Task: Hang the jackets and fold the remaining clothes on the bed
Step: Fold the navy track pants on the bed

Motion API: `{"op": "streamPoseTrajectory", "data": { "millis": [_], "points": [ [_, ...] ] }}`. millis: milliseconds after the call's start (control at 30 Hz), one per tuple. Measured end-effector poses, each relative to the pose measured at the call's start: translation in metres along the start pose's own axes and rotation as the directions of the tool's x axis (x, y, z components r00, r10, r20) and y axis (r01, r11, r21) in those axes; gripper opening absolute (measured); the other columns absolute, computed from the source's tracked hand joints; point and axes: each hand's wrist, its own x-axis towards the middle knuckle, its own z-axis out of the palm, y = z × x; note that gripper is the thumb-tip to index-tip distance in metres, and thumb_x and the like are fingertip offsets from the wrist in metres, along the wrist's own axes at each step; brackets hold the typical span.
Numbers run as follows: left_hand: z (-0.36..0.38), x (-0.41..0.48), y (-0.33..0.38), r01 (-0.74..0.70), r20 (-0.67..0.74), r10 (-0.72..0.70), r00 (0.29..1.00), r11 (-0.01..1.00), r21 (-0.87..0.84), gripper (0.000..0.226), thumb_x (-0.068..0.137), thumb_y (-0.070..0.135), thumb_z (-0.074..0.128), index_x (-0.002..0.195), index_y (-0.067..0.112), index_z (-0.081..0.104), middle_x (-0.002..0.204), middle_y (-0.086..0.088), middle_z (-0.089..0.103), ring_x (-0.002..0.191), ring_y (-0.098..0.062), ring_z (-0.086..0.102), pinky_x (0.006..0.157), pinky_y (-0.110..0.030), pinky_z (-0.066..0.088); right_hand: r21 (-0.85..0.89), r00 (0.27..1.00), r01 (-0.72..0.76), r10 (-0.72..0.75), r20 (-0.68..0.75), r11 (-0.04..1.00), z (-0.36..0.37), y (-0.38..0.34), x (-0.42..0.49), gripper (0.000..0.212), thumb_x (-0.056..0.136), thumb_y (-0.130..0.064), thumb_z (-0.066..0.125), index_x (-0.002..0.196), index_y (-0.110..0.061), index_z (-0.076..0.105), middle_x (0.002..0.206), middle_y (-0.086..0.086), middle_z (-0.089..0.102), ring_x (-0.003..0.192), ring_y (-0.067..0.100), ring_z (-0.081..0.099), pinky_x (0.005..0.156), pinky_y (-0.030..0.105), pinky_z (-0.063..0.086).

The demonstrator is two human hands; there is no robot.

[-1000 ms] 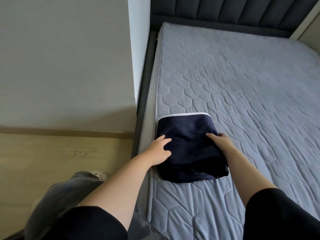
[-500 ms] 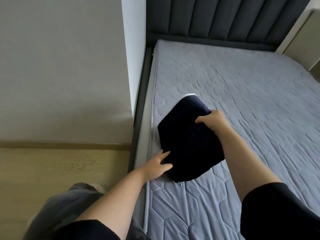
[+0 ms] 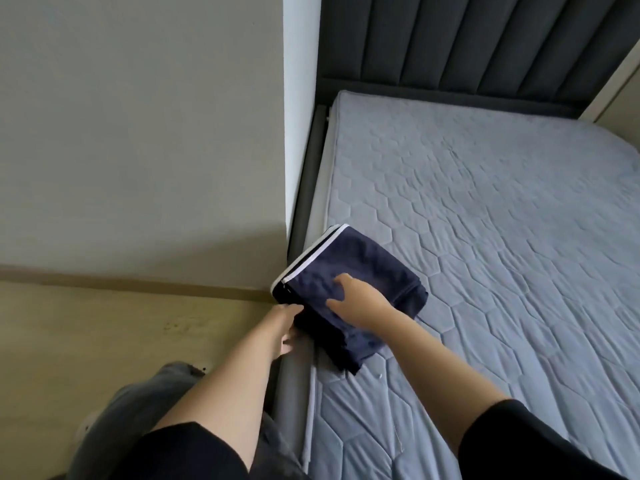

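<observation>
**Folded garment at the bed's left edge**

The folded navy garment (image 3: 363, 268), trimmed in white, lies on the near-left edge of the bed (image 3: 485, 237), overhanging its side. The right hand (image 3: 360, 303) rests on top with fingers spread flat. The left hand (image 3: 284, 327) touches the garment's left side, but its fingers are partly hidden, so I cannot tell its grip.

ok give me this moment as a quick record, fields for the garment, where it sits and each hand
garment: folded navy garment, white trim along its wall-side edge
position: at the left edge of the mattress, left corner reaching over the bed frame
right hand: right hand lies on top of the garment, fingers spread
left hand: left hand touches the garment's near-left side; grip unclear
background: dark padded headboard at the far end
</observation>
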Motion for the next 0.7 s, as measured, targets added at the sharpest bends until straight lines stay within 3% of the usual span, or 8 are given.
{"op": "streamPoseTrajectory", "data": {
  "millis": [133, 233, 267, 333, 467, 500, 633, 700],
  "points": [
    [0.004, 0.008, -0.007, -0.099, -0.096, 0.111, 0.989, 0.987, 0.125, 0.024, 0.091, 0.018, 0.055, 0.11, 0.025, 0.044, 0.099, 0.0, 0.055, 0.085, -0.019, 0.054, 0.076, -0.032, 0.041, 0.226, 0.996, -0.019, 0.038, -0.078, 0.974, 0.024, 0.036, -0.004, 0.032, 0.091, -0.008, 0.043, 0.119, -0.01, 0.06, 0.121, 0.005, 0.062, 0.112, 0.022, 0.054, 0.091, 0.023, 0.039],
    [0.006, 0.011, -0.007, -0.218, -0.204, 0.353, 0.913, 0.845, 0.488, 0.019, 0.085, 0.014, 0.057, 0.102, 0.017, 0.05, 0.095, -0.003, 0.059, 0.084, -0.025, 0.058, 0.068, -0.028, 0.042, 0.335, 0.964, -0.023, 0.11, -0.243, 0.942, 0.031, 0.055, -0.013, 0.033, 0.086, 0.001, 0.04, 0.088, -0.017, 0.067, 0.095, -0.003, 0.066, 0.091, 0.016, 0.058, 0.073, 0.019, 0.039],
    [0.007, 0.009, -0.006, -0.233, -0.226, 0.429, 0.875, 0.78, 0.58, 0.007, 0.084, 0.014, 0.056, 0.09, 0.016, 0.052, 0.09, -0.005, 0.059, 0.086, -0.027, 0.059, 0.069, -0.029, 0.042, 0.364, 0.944, -0.047, 0.16, -0.288, 0.93, 0.032, 0.061, -0.017, 0.032, 0.083, 0.001, 0.041, 0.078, -0.022, 0.063, 0.083, -0.007, 0.064, 0.081, 0.015, 0.058, 0.064, 0.02, 0.038],
    [0.013, 0.005, -0.005, -0.274, -0.157, 0.494, 0.855, 0.687, 0.673, 0.018, 0.083, 0.014, 0.052, 0.066, 0.015, 0.049, 0.08, -0.011, 0.063, 0.084, -0.033, 0.061, 0.068, -0.031, 0.044, 0.426, 0.921, -0.101, 0.246, -0.301, 0.899, 0.036, 0.072, -0.024, 0.035, 0.078, 0.002, 0.042, 0.066, -0.027, 0.057, 0.068, -0.012, 0.06, 0.067, 0.012, 0.056, 0.055, 0.02, 0.038],
    [0.028, 0.0, -0.015, -0.253, 0.042, 0.36, 0.932, 0.564, 0.786, 0.029, 0.087, 0.02, 0.048, 0.06, 0.01, 0.052, 0.077, -0.015, 0.07, 0.075, -0.032, 0.066, 0.073, -0.035, 0.054, 0.444, 0.949, -0.176, 0.271, -0.159, 0.878, 0.061, 0.08, -0.039, 0.022, 0.077, -0.001, 0.045, 0.066, -0.012, 0.061, 0.066, 0.004, 0.064, 0.064, 0.018, 0.057, 0.061, 0.028, 0.045],
    [0.029, 0.001, -0.017, -0.243, 0.037, 0.348, 0.937, 0.568, 0.787, 0.028, 0.087, 0.02, 0.048, 0.063, 0.01, 0.054, 0.075, -0.014, 0.07, 0.072, -0.03, 0.067, 0.071, -0.034, 0.055, 0.464, 0.948, -0.209, 0.295, -0.119, 0.861, 0.069, 0.08, -0.041, 0.018, 0.079, -0.006, 0.048, 0.064, -0.006, 0.059, 0.062, 0.008, 0.062, 0.058, 0.02, 0.054, 0.058, 0.03, 0.045],
    [0.027, 0.007, -0.017, -0.204, 0.032, 0.257, 0.966, 0.68, 0.704, 0.024, 0.088, 0.017, 0.047, 0.069, 0.009, 0.059, 0.063, -0.005, 0.064, 0.051, -0.019, 0.059, 0.048, -0.021, 0.043, 0.647, 0.907, -0.372, 0.408, 0.102, 0.665, 0.087, 0.075, -0.045, 0.045, 0.088, -0.035, 0.06, 0.053, -0.006, 0.055, 0.041, 0.003, 0.057, 0.032, 0.015, 0.049, 0.036, 0.018, 0.038],
    [0.024, 0.006, -0.018, -0.227, 0.04, 0.276, 0.96, 0.691, 0.686, 0.018, 0.084, 0.013, 0.051, 0.068, 0.009, 0.059, 0.064, -0.004, 0.063, 0.055, -0.018, 0.058, 0.049, -0.021, 0.04, 0.687, 0.905, -0.371, 0.408, 0.118, 0.625, 0.09, 0.07, -0.046, 0.047, 0.089, -0.035, 0.061, 0.051, -0.008, 0.055, 0.039, 0.002, 0.056, 0.027, 0.012, 0.047, 0.032, 0.016, 0.034]
  ]
}}
